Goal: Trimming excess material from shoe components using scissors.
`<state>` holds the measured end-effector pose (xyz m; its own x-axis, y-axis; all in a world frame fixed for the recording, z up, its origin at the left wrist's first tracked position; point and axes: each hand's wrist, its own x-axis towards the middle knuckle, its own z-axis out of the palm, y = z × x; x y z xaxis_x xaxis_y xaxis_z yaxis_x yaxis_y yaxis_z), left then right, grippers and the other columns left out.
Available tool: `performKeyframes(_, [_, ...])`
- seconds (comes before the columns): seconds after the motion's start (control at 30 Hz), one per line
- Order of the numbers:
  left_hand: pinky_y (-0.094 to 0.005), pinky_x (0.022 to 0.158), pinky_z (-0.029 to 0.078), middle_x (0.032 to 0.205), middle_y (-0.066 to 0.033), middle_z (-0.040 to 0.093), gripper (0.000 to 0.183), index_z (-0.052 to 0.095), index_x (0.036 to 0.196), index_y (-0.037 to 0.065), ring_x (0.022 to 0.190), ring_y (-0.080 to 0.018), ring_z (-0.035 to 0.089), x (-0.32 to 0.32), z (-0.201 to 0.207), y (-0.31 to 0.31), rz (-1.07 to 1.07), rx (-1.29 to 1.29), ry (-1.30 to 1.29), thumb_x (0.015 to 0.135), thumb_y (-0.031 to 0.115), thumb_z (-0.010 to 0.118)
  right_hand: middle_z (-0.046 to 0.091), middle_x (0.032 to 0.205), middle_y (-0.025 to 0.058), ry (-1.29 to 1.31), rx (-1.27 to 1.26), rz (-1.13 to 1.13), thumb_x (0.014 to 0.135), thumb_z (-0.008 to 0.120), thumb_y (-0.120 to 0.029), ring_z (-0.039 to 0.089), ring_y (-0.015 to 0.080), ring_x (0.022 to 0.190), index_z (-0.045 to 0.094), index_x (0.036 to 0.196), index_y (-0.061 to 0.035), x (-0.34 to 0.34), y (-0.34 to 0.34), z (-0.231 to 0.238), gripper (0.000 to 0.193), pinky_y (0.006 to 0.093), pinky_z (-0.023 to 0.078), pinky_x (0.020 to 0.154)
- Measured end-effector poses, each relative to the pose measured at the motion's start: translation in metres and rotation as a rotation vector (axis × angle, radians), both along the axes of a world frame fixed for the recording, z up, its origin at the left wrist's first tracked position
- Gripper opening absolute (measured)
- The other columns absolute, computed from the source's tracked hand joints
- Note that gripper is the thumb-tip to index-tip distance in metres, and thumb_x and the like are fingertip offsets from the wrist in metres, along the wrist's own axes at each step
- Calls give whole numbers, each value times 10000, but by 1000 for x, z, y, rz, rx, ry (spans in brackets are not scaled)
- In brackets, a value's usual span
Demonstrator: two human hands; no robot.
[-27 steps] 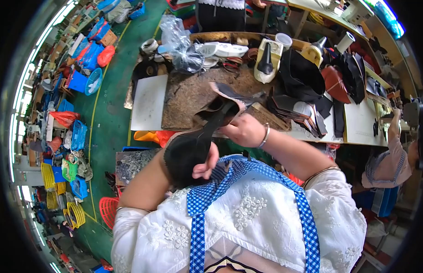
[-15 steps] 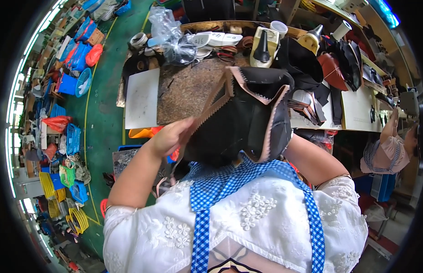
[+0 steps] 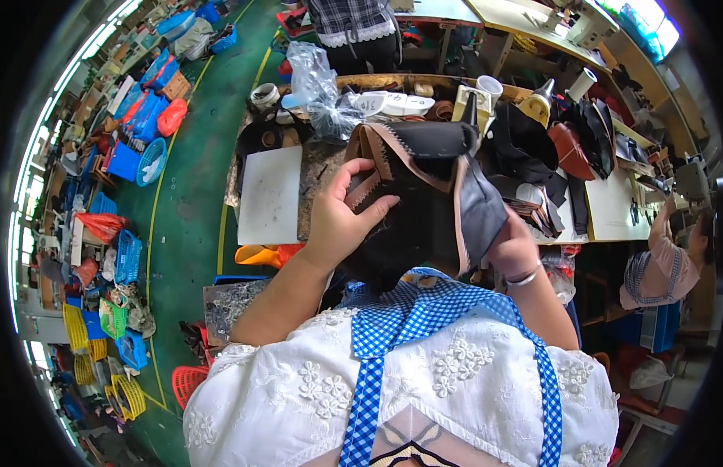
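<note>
A black leather boot upper (image 3: 424, 210) with tan zigzag-cut edges is held up in front of my apron, over the near edge of the bench. Its inside and a folded-over flap show at the top. My left hand (image 3: 342, 214) grips its left edge, the thumb lying on the inner face and the fingers curled round the tan strip. Closed on the right side is my right hand (image 3: 514, 247), its fingertips partly hidden behind the smooth leather. Behind the upper stands a cream-coloured block with a black cone nozzle (image 3: 470, 110).
The workbench (image 3: 315, 171) carries a white board (image 3: 270, 194), a clear plastic bag (image 3: 319, 86) and white shoe-shaped pieces (image 3: 393, 103). More black uppers (image 3: 521, 140) and a brown leather piece (image 3: 570, 148) lie to the right. One person (image 3: 352, 27) stands beyond the bench; another (image 3: 665, 261) works at far right.
The boot upper has turned and its right side now faces me more. My left hand has moved right and up onto its inner edge. My right hand has come into view.
</note>
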<state>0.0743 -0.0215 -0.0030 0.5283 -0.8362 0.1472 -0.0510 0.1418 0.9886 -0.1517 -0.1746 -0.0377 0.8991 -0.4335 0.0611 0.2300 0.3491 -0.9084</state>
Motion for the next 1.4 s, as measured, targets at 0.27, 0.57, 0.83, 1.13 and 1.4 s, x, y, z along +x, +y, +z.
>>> performKeyframes(0.27, [-272, 704, 489, 909, -98, 635, 279, 563, 1077, 20, 795, -163, 619, 10, 29, 14, -29, -133, -730, 814, 32, 653, 493, 1286, 152, 101, -465, -352, 815, 689, -342, 492, 270, 1172, 413, 1331, -39, 55, -38, 66, 659, 404, 370, 997])
performKeyframes(0.57, [-404, 628, 492, 847, -162, 631, 333, 390, 1201, 63, 788, -360, 638, 44, 55, 19, 145, -174, -779, 889, 47, 506, 485, 1298, 153, -121, -1667, -108, 609, 816, -238, 444, 329, 1220, 422, 1321, -44, 135, 24, 116, 836, 396, 376, 1006])
performKeyframes(0.83, [-354, 604, 481, 845, -176, 626, 418, 382, 1258, 75, 715, -338, 632, 52, 64, 18, 161, -20, -980, 876, 50, 548, 586, 802, 74, 99, -1424, -50, 597, 809, -141, 582, 247, 782, 486, 1005, -54, 155, 20, 122, 528, 351, 466, 699])
performKeyframes(1.13, [-279, 627, 494, 787, -43, 642, 229, 517, 1098, 4, 699, -101, 610, 115, 80, 33, -333, -16, 19, 929, 158, 533, 564, 773, 63, -201, -1626, -3, 601, 754, -11, 562, 272, 760, 498, 967, -50, 133, 34, 156, 448, 373, 458, 680])
performKeyframes(1.4, [-237, 582, 434, 745, -6, 597, 332, 644, 874, 40, 665, -68, 538, 58, 65, 29, -369, 250, 209, 947, 337, 514, 512, 780, 74, -383, -1797, -120, 612, 708, -22, 524, 277, 758, 625, 989, -66, 135, 26, 159, 388, 367, 466, 687])
